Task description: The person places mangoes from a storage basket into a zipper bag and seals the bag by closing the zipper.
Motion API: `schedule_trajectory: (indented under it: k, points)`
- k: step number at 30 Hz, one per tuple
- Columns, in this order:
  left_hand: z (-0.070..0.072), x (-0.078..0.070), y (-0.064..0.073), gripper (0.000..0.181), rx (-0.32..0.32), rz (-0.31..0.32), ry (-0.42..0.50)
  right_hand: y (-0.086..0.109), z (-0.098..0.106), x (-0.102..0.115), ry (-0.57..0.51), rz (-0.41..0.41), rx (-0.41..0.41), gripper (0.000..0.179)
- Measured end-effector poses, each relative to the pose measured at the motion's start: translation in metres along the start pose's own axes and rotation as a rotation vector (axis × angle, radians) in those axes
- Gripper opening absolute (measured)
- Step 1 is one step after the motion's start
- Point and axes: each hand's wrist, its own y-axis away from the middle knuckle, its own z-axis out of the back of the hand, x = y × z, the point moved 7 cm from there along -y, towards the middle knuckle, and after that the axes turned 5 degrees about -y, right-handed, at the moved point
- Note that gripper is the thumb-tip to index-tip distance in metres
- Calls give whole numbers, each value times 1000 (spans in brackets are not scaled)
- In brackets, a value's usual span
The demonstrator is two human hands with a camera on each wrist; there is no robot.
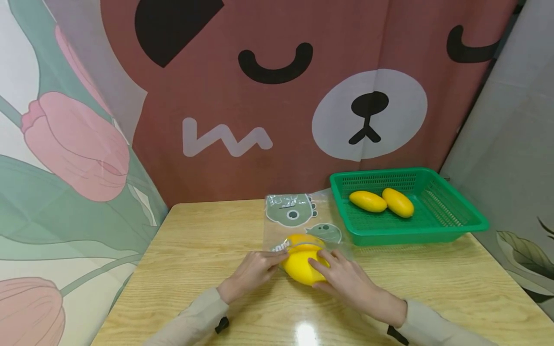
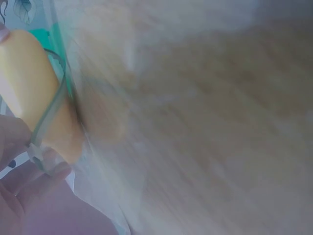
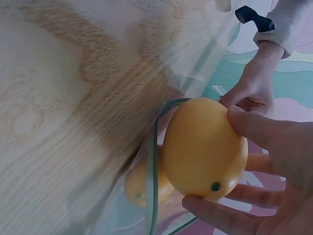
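A clear zip bag (image 1: pixel 287 230) printed with green dinosaur shapes lies on the wooden table, its mouth toward me. My left hand (image 1: pixel 255 271) pinches the left side of the bag's mouth; the left wrist view shows thumb and fingers on the seal strip (image 2: pixel 49 110). A yellow mango (image 3: pixel 203 147) sits in the mouth, gripped by my right hand (image 1: pixel 348 283) with thumb on one side and fingers on the other. Its far end is past the seal strip. Another mango (image 3: pixel 139 183) shows through the plastic, inside the bag.
At the back right stands a green slotted basket (image 1: pixel 437 235). Two mangoes, one on the left (image 1: pixel 368 201) and one beside it (image 1: pixel 397 202), lie in it. The bag's far right corner reaches the basket's side. A bear-print curtain (image 1: pixel 259 178) hangs behind the table.
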Motion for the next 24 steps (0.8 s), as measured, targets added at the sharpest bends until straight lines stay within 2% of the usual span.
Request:
schedule_trajectory:
  k: [19,24]
  points:
    - [0,-2,-1,39,-7,-16,-4,1,-5,1,28,16,13,55]
    - [0,-3,-2,40,0,-13,5,0,-6,1,24,-1,8,54]
